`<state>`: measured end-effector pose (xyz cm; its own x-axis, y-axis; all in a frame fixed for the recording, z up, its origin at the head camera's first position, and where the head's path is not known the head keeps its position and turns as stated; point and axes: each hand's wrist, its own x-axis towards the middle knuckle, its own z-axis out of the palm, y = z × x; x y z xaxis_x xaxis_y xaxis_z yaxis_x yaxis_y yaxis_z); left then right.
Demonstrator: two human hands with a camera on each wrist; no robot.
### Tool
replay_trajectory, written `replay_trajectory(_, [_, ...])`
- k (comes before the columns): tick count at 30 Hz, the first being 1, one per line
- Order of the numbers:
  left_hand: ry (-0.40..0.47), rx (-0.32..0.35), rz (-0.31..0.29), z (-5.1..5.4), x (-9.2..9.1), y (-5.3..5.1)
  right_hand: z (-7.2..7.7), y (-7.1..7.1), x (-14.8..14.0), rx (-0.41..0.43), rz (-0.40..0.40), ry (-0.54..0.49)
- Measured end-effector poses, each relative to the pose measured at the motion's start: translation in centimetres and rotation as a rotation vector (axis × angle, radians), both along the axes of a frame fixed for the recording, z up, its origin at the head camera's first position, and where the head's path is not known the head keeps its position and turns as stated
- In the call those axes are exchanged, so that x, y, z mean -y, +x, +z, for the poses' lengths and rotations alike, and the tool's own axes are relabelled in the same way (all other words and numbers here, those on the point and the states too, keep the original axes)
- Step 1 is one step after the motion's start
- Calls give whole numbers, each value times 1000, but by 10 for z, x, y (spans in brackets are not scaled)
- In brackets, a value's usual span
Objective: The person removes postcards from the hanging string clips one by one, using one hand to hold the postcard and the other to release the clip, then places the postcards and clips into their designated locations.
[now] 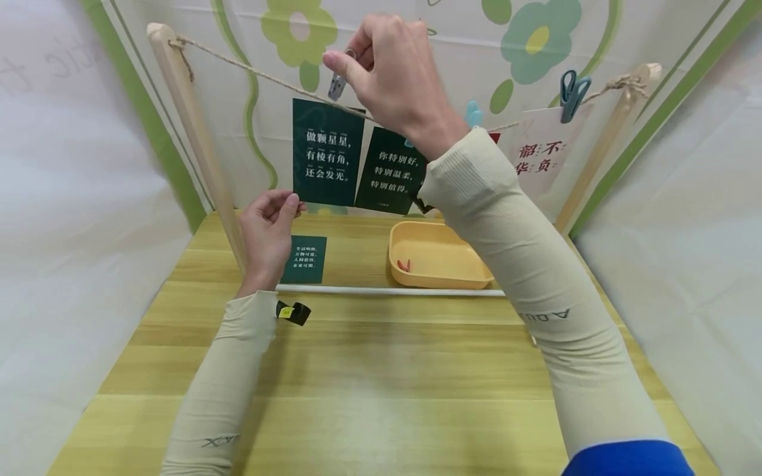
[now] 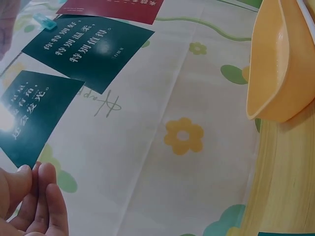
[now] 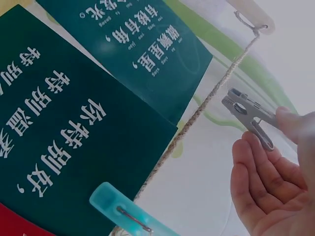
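Between thumb and fingers, my left hand (image 1: 268, 231) pinches the lower left corner of a dark green card (image 1: 327, 155) with white writing. This card hangs upright with its upper edge by the rope (image 1: 256, 69). Above the rope, my right hand (image 1: 395, 73) pinches a grey clothespin (image 3: 251, 117) by its handles. In the right wrist view the clothespin's tip stands apart from the card and the rope. Beside it, a second green card (image 1: 389, 168) hangs from the rope, with a turquoise clothespin (image 3: 123, 211) at its top edge.
Further right hang a red card (image 2: 113, 7) and a pale card (image 1: 542, 152) under a dark teal clothespin (image 1: 573, 96). Wooden posts (image 1: 199, 145) carry the rope. A yellow tray (image 1: 440, 282) holds small red pieces (image 1: 404, 266). Another green card (image 1: 308, 260) lies on the table.
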<state>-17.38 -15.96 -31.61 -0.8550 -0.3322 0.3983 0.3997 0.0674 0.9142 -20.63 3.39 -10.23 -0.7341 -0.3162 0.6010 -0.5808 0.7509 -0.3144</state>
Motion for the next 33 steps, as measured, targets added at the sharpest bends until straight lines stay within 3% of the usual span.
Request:
replay_trajectory(22, [23, -1, -8, -5, -3, -3, -5, 9, -7, -117, 88, 37])
replay_trajectory(33, [24, 23, 1, 1, -2, -1, -13, 11, -13, -165, 131, 26])
